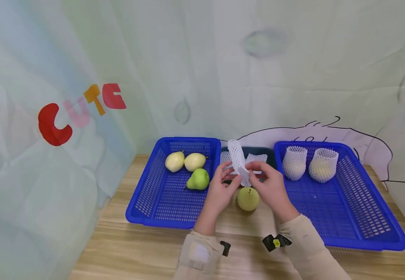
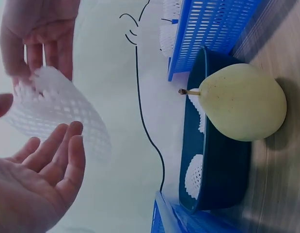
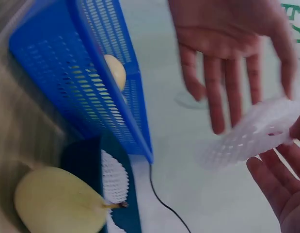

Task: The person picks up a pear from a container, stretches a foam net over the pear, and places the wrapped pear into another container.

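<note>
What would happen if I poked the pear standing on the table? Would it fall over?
The pear could well tip or roll, since it stands stem-up on a rounded body. Pushed away from the person, it might bump the dark green bin just behind it. Its skin looks smooth, so it may feel a bit slippery.

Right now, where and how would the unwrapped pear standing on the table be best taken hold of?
I'd grip the pear round its wide belly, fingers and thumb on opposite sides, coming from the near side: it stands upright, stem up, with the dark green bin just behind it.
</note>
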Demonstrator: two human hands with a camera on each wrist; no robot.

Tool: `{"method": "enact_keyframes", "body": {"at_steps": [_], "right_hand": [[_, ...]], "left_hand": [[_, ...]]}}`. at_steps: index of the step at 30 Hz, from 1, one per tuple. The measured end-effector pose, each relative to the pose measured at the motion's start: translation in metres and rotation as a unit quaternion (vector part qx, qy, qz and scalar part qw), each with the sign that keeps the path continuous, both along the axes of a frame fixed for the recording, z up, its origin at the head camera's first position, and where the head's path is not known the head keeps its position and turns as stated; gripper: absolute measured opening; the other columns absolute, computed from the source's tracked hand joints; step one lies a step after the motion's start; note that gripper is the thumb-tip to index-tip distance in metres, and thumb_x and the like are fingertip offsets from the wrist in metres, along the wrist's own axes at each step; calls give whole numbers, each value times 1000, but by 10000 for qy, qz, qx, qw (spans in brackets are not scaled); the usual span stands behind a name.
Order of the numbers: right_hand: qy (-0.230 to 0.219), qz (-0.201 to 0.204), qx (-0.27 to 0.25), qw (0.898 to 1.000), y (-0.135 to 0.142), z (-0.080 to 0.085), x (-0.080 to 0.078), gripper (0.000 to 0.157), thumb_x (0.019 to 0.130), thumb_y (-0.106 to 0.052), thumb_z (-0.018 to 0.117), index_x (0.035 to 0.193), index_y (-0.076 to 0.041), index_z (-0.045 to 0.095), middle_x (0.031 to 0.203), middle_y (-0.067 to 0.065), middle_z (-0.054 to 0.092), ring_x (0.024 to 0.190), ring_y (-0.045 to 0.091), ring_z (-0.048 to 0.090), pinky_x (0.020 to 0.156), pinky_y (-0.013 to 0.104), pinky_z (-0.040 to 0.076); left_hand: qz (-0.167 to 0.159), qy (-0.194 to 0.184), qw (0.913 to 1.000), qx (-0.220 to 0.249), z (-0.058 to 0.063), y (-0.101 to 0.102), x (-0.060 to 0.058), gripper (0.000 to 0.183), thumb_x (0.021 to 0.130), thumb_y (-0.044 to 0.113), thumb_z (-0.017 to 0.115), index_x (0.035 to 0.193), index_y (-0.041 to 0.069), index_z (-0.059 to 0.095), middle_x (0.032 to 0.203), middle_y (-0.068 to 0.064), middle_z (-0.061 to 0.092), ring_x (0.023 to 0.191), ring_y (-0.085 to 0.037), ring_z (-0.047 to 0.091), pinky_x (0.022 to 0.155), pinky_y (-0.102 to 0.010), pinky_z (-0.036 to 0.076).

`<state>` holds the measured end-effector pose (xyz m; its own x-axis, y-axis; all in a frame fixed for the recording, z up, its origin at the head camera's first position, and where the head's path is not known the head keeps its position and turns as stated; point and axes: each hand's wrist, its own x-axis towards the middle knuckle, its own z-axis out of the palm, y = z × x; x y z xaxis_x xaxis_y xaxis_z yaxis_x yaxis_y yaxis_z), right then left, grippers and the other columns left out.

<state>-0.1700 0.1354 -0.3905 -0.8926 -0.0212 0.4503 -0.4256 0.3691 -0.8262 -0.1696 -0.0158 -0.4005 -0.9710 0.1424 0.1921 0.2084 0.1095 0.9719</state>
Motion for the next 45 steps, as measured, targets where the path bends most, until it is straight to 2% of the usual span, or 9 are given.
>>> {"method": "enact_keyframes", "body": {"at_steps": [11, 22, 27, 32, 35, 38, 41, 42, 45], "right_hand": [[-277, 493, 17, 9984, -7, -11, 0, 53, 73, 4, 73, 120, 2, 48, 115, 17, 53, 106, 30, 53, 88, 47, 46], [7, -1039, -467, 9935, 14, -17, -6, 22, 77, 5, 67, 99, -1, 66, 84, 9, 59, 75, 6, 50, 63, 15, 41], [-728, -1672, -1517, 9715, 19, -21, -7, 16, 78, 2, 67, 93, -1, 70, 59, -4, 44, 51, 4, 37, 46, 17, 30], [-1599, -1044, -3793, 9054, 13, -24, -6, 22, 86, 6, 56, 90, -12, 69, 59, -4, 58, 45, 4, 51, 41, 17, 38], [-1581, -697, -4308, 8857, 12, -26, -6, 29, 89, 7, 52, 89, -17, 69, 69, 0, 64, 56, 12, 63, 48, 20, 47], [-1473, -39, -5113, 8467, 15, -29, -6, 27, 92, 6, 48, 93, -13, 68, 82, 4, 67, 69, 15, 66, 59, 23, 52], [-1454, 978, -6133, 7702, 20, -32, -5, 29, 95, 7, 38, 96, -8, 64, 90, 9, 67, 79, 19, 66, 70, 29, 53], [-1461, 1350, -6439, 7388, 21, -34, -5, 31, 96, 7, 34, 98, -6, 62, 92, 10, 66, 81, 20, 66, 74, 32, 52], [-1498, 2140, -7009, 6637, 24, -37, -4, 34, 98, 1, 27, 102, -5, 60, 97, 10, 64, 92, 25, 61, 85, 38, 47]], "left_hand": [[424, 179, 9980, 437, -6, 5, 2, 34, 88, 8, 61, 120, -2, 54, 117, -18, 60, 100, -29, 59, 76, -27, 46], [1526, 850, 9831, 546, -13, -2, -1, 15, 82, -1, 64, 96, -5, 67, 73, -10, 55, 66, -11, 50, 55, -17, 38], [1582, 112, 9692, 1885, -18, -5, -3, 20, 87, 0, 60, 104, -9, 63, 51, 2, 46, 39, -3, 40, 38, -15, 33], [1412, -529, 9380, 3120, -21, 2, -4, 21, 89, -1, 53, 108, -9, 57, 77, -12, 68, 55, -13, 64, 44, -21, 47], [1310, -889, 9125, 3772, -24, 3, -6, 18, 89, -3, 48, 103, -5, 58, 89, -14, 68, 68, -15, 67, 53, -23, 52], [997, -1554, 8401, 5100, -25, 1, -9, 24, 91, 3, 39, 96, 2, 63, 86, -10, 68, 75, -16, 66, 67, -29, 54], [753, -2087, 7592, 6119, -26, -1, -11, 29, 93, 9, 34, 91, 6, 63, 81, -6, 68, 76, -16, 65, 77, -30, 52], [709, -2147, 7483, 6237, -26, -1, -12, 29, 93, 10, 34, 91, 6, 63, 81, -6, 67, 76, -15, 65, 77, -29, 51], [611, -2161, 7705, 5965, -28, 2, -12, 22, 94, 6, 38, 98, 7, 59, 84, -3, 64, 74, -12, 61, 71, -23, 50]]}}
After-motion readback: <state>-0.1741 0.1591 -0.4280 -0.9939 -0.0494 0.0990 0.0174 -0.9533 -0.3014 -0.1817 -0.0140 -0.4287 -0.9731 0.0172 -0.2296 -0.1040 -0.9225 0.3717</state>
